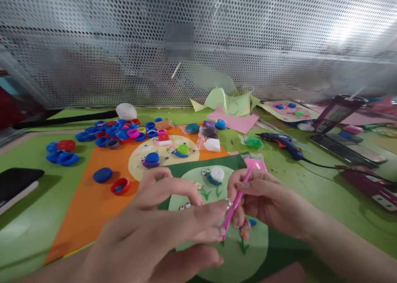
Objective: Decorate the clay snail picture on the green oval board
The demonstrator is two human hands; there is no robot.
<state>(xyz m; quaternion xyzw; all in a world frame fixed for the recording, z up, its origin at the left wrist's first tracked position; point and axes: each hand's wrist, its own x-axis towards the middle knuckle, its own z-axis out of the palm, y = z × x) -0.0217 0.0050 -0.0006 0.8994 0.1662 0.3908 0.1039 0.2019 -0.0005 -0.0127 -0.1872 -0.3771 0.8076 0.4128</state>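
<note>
My right hand (257, 192) grips a pink plastic clay modelling tool (237, 200), its wide end up and its thin end slanting down. My left hand (167, 217) is open, fingers spread over the card, two fingertips close to the tool's thin end; whether they touch it I cannot tell. Beneath both hands lies a dark green card (285, 254) with a pale green oval (257, 262). On the oval are a clay snail with a white cap shell (217, 174), a white flower (197, 186) and a pink flower (245, 233). My left hand hides part of the oval.
An orange card (80, 200) with another snail picture lies behind on the left, beside many bottle caps (118, 130). Clay packets (212, 144) sit behind the green card. On the right are a corded glue gun (282, 142), phones (344, 151) and a purple power strip (369, 188). Perforated metal (124, 47) stands behind.
</note>
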